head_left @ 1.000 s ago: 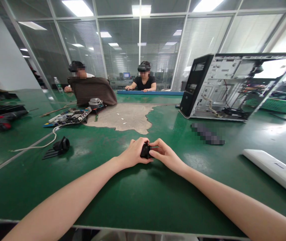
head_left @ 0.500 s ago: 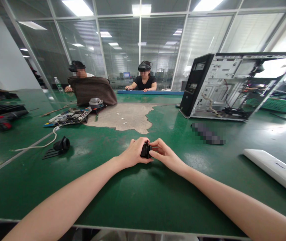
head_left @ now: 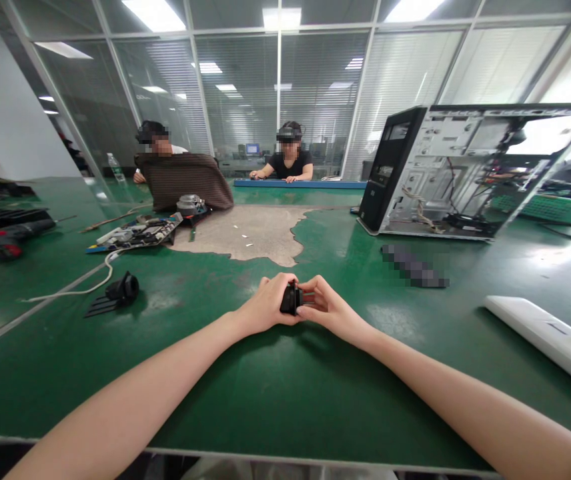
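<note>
Both of my hands meet over the middle of the green table [head_left: 275, 393]. My left hand [head_left: 267, 304] is curled round a small black part [head_left: 291, 299], most of which its fingers hide. My right hand [head_left: 326, 307] pinches the same part from the right side with thumb and fingertips. The part is held just above the table surface.
An open computer case [head_left: 470, 173] stands at the right back. A white flat device [head_left: 548, 340] lies at the right. A black fan part with a white cable [head_left: 118, 292] and a circuit board [head_left: 138, 235] lie at the left. Two people sit at the far side.
My right hand's fingers have shifted slightly on the black part; both hands stay in the same place.
</note>
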{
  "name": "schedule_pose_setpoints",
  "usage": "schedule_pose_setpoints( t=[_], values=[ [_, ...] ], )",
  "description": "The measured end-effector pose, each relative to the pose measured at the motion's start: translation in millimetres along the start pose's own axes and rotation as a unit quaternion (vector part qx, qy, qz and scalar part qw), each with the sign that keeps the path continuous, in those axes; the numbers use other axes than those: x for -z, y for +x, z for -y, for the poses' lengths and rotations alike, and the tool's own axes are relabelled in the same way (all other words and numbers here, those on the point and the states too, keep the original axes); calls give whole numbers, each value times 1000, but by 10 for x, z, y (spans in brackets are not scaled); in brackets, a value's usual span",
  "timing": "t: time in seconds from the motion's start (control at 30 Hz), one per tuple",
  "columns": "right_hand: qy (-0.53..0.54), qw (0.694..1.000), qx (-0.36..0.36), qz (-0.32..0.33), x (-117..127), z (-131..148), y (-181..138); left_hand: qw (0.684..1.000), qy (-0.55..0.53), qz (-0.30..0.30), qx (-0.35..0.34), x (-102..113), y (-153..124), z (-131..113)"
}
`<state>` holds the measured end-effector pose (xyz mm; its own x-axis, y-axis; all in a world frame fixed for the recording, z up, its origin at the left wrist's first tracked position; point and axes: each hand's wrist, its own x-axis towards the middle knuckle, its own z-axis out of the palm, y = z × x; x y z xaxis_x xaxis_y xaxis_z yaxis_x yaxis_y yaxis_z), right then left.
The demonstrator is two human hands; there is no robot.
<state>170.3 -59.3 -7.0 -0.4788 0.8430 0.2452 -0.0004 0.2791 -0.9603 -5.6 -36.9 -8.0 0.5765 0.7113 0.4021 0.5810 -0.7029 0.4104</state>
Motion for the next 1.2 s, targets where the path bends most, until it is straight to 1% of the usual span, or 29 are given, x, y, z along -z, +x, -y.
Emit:
schedule_pose_setpoints(
  t=[0.13, 0.23, 0.37, 0.5, 0.7, 0.87, 0.97, 1.07, 1.13, 1.2],
  values=[
    [-36, 998, -1, -45, -12, -3, 30, 1000, -1, -2, -1, 2, 8, -9],
    [-50, 997, -9, -56, -5, -49, 57, 1000, -6, -2, 2, 1, 11, -13],
    [-45, 998, -12, -29, 19, -68, 49, 1000, -13, -4, 6, 4, 8, -18],
    [-7, 1000, 1, -6, 6, -14, 9, 1000, -10, 1, 14, 5, 5, -17],
    [-34, 997, 7, -62, -27, -34, 37, 1000, -6, -6, 7, -10, 8, -3],
    [-49, 995, -5, -84, -15, -88, 81, 1000, -18, 0, 19, -11, 11, -19],
    [-61, 990, -29, -122, 56, -106, 72, 998, -18, -7, 57, 21, -8, 62],
    [-76, 975, -59, -199, 188, -125, 51, 988, 0, -38, 148, 88, -46, 234],
    [-67, 966, -72, -239, 257, -132, 49, 980, 12, -47, 192, 139, -68, 335],
    [-43, 965, -75, -246, 268, -131, 62, 979, 16, -46, 199, 174, -79, 369]
  ],
)
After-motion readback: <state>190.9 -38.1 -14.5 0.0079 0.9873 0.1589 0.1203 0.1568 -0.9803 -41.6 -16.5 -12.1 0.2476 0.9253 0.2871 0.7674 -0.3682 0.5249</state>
